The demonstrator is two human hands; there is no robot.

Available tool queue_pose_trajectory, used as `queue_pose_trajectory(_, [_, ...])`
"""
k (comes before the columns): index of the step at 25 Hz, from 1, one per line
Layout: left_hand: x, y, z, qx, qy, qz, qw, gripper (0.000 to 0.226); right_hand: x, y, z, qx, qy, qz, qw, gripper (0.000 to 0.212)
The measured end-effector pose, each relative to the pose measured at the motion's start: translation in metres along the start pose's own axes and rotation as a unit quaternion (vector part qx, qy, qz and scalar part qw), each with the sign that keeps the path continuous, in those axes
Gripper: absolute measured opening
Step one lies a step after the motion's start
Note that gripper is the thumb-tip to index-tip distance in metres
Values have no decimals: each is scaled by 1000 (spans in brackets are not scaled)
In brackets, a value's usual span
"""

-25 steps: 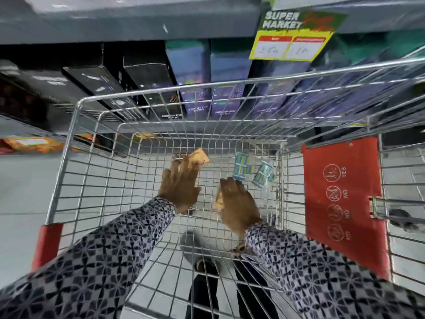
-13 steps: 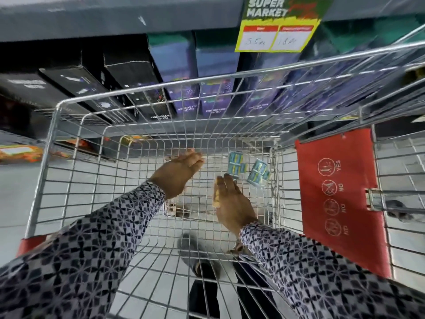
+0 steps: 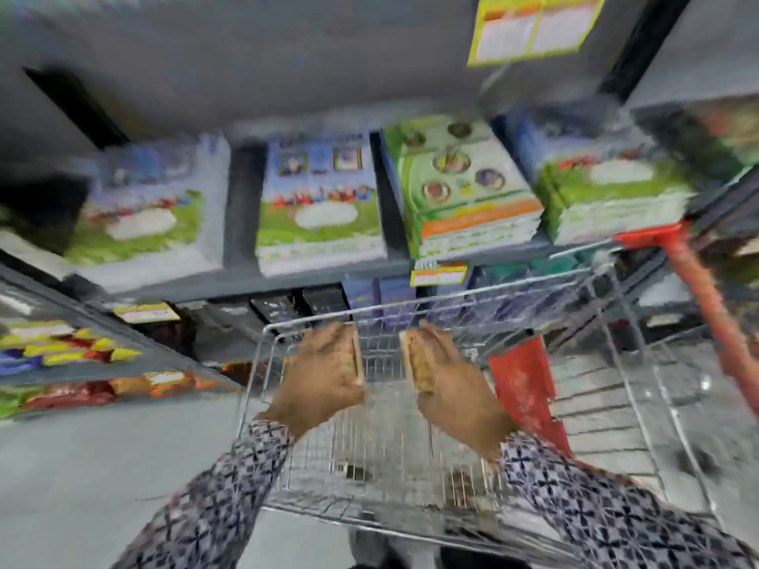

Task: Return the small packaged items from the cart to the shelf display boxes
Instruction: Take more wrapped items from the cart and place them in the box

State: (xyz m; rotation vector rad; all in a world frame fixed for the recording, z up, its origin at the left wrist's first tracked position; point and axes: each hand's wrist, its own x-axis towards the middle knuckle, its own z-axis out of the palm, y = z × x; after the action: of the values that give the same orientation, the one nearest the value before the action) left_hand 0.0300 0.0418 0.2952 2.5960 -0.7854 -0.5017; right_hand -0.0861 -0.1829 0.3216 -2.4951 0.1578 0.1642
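The picture is blurred by motion. My left hand (image 3: 322, 377) is raised above the wire cart (image 3: 415, 509), its fingers closed around a small tan packet (image 3: 356, 355) seen edge-on. My right hand (image 3: 454, 390) is level with it and grips another small tan packet (image 3: 417, 365). Both hands hover over the cart's far half, palms facing each other. Above them on a grey shelf stand the display boxes (image 3: 320, 207), printed blue and green, side by side. The cart's floor is too blurred to show loose items.
A red panel (image 3: 523, 388) hangs on the cart's right wall and a red handle bar (image 3: 698, 281) rises at right. Shelves at lower left hold bright snack packs (image 3: 61, 355). Dark boxes (image 3: 279, 312) sit on the shelf behind the cart. A yellow price sign (image 3: 534, 28) hangs above.
The view has swung upward to the shelf with the display boxes. Both hands have risen from the cart's floor, each now closed on a tan packet.
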Motion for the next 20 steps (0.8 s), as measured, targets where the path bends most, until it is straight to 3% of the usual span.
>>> queue_pose_trajectory(2, [-9,36,-89,-21,121,37,992,98,2,-50,-69,12,67,-37,997,99])
queue_pose_trajectory(8, [-18,118,-320,20,295,185,937,98,51,-170,-237,-3,279,-181,943,97])
queue_pose_trajectory(11, [8,135,-405,40,295,172,939,102,104,-227,-295,-10,306,-236,922,43])
queue_pose_trajectory(13, [32,143,-442,53,258,170,950,89,141,-256,-321,-56,283,-215,933,16])
queue_pose_trajectory(16, [82,145,-474,90,207,180,957,46,195,-282,-344,-120,218,-189,950,13])
queue_pose_trajectory(20, [137,137,-498,88,151,97,980,42,240,-295,-362,-140,144,-153,968,28])
